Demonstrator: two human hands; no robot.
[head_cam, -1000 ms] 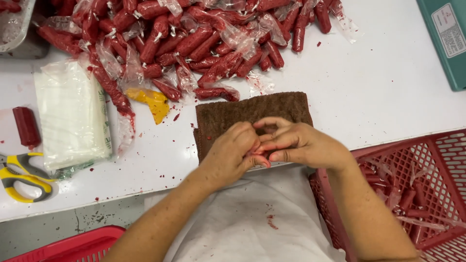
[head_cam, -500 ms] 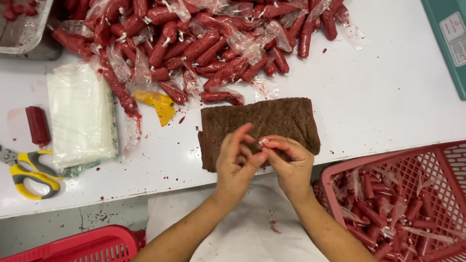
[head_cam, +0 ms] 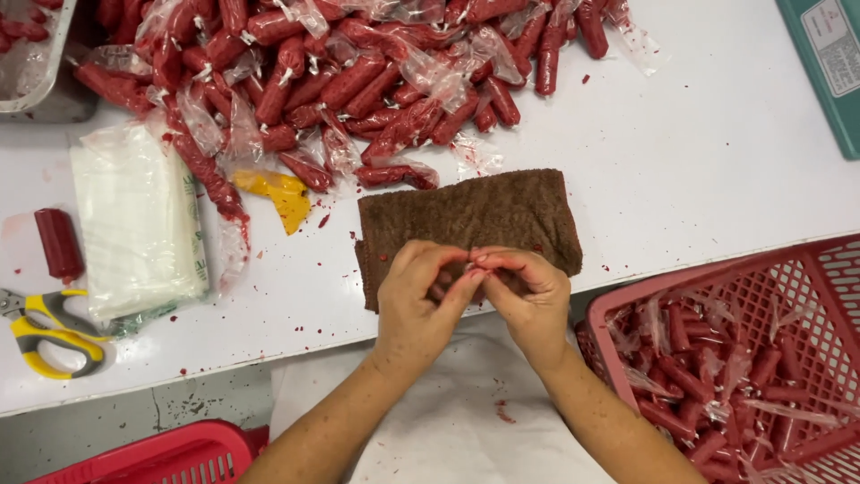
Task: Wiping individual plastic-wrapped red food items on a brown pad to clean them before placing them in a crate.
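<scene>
Since half a second ago the two hands have hardly shifted: they remain together over the near edge of the brown towel (head_cam: 470, 220), though the fingertips have drawn closer. The left hand (head_cam: 419, 300) and right hand (head_cam: 528, 291) meet fingertip to fingertip, pinched on a small red piece (head_cam: 468, 269) that is mostly hidden between them; it is probably a sausage like the others, but the view is too poor to be sure. That piece sits right at the fingertips, above the towel near the tabletop's front edge. The heap of wrapped red sausages (head_cam: 358, 72) lies toward the far edge, the pink basket (head_cam: 627, 305) past the right front corner, and the scissors (head_cam: 49, 327) at the left edge.
</scene>
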